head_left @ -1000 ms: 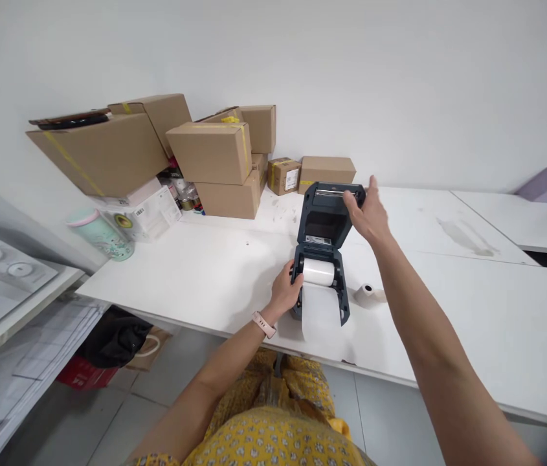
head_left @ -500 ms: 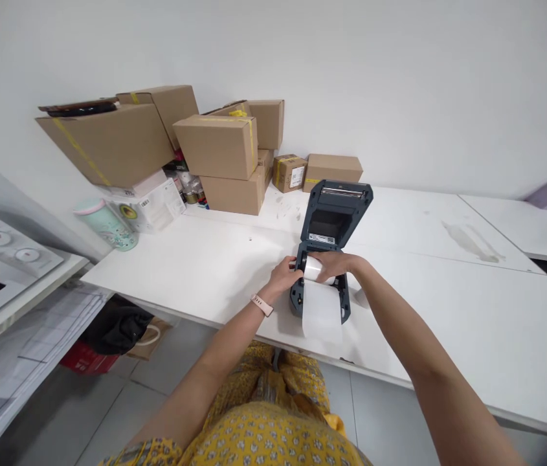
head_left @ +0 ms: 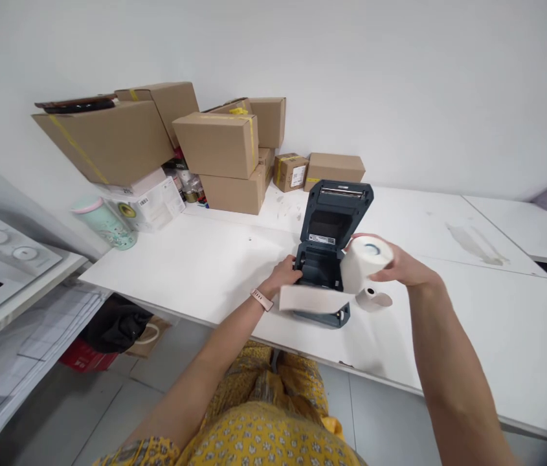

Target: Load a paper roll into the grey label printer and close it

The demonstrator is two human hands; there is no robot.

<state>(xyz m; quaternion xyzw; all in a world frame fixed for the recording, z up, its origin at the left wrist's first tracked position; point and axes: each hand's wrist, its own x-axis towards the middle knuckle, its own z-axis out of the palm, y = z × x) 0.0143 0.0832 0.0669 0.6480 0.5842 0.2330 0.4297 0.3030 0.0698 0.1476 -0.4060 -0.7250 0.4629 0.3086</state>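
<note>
Most of the frame is crossed by a long, white, flat surface (head_left: 215, 272), on which a stack of brown cardboard boxes with yellow tape (head_left: 215, 149) is set at the upper left. Right of centre, a dark blue-grey plastic printer (head_left: 320, 255) is placed on it, its squarish hinged lid tipped up and back.

By the left grip (head_left: 283, 275), the left wall of the printer is pinched, so far as can be made out, between thumb and bent fingers. By the right grip (head_left: 406, 265), curved wide around its side, a thick white cylindrical paper roll (head_left: 363, 262) is held in the air just right of the printer's open well. The roll is tilted, one end face turned upward and its long axis steep, whereas the well is laid out left to right; the roll is touched by the right grip alone. A pale loose paper strip (head_left: 314, 299), blurred, is stretched leftward from the roll across the printer's front. Below the roll, a smaller white paper roll with a dark core (head_left: 367, 299) is laid on the surface.
</note>
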